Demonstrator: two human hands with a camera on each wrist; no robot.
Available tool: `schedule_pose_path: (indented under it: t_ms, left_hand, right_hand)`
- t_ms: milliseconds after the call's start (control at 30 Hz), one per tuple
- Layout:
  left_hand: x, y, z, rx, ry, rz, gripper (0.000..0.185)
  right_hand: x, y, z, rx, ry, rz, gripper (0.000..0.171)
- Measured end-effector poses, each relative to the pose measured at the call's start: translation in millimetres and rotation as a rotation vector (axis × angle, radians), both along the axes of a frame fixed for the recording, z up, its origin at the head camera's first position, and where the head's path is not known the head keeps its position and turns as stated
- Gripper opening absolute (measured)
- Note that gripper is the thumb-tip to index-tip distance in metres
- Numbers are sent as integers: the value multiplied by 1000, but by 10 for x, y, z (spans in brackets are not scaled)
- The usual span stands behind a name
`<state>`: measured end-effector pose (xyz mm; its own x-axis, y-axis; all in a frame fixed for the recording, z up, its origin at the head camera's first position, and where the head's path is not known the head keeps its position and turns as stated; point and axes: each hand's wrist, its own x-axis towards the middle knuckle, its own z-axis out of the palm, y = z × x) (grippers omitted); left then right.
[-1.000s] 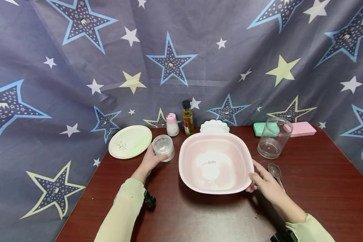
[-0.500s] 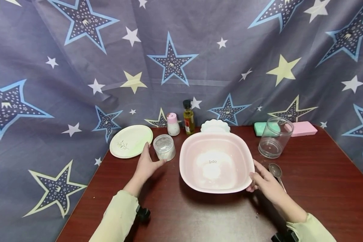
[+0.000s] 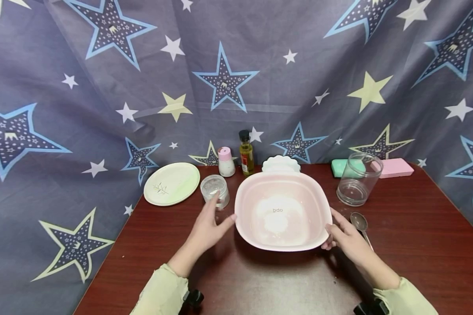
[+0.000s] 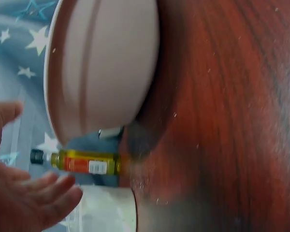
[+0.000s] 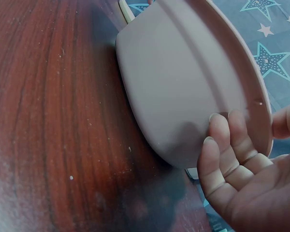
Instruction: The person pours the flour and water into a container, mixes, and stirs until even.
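Observation:
A pink bowl (image 3: 281, 210) with a little white powder in its bottom sits mid-table. My right hand (image 3: 340, 234) holds its right rim; in the right wrist view the fingers (image 5: 222, 140) lie under the rim against the bowl's wall (image 5: 183, 87) and the thumb is above it. My left hand (image 3: 220, 215) hovers open, fingers spread, just left of the bowl. In the left wrist view this hand (image 4: 29, 203) shows a gap to the bowl (image 4: 101, 67). Just behind its fingers stands a small clear jar (image 3: 214, 189) of white powder.
At the back stand a pale green plate (image 3: 171, 183), a pink-capped shaker (image 3: 225, 162), an oil bottle (image 3: 245, 153) and a white scalloped dish (image 3: 280, 163). An empty glass jar (image 3: 356, 179), a spoon (image 3: 358, 222) and green and pink sponges (image 3: 396, 167) lie right.
My left hand let go of the small jar and moved right and nearer, toward the bowl's left rim. The right hand stayed on the bowl's right rim.

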<state>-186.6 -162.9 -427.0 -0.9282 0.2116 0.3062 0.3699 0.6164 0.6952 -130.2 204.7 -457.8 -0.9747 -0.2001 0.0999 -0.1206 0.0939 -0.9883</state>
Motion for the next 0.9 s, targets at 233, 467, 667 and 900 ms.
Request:
schedule_pose_path:
  t_ms: [233,467,667,900]
  left_hand:
    - [35,180,-101,3,-113,-221,104]
    - [59,217,-118,-39,-111,-263,112]
    - [63,212,-92,-47,-127,-280,118]
    - [37,213,-103,-39,-116,-287,118]
  right_hand:
    - [3,10,1,3,-10,-2,53]
    - [-1,4,5,8,-18,-10,53]
    - [-22,40,19,-1,-25,-14,56]
    - [-105,248,86,83,70,-117,51]
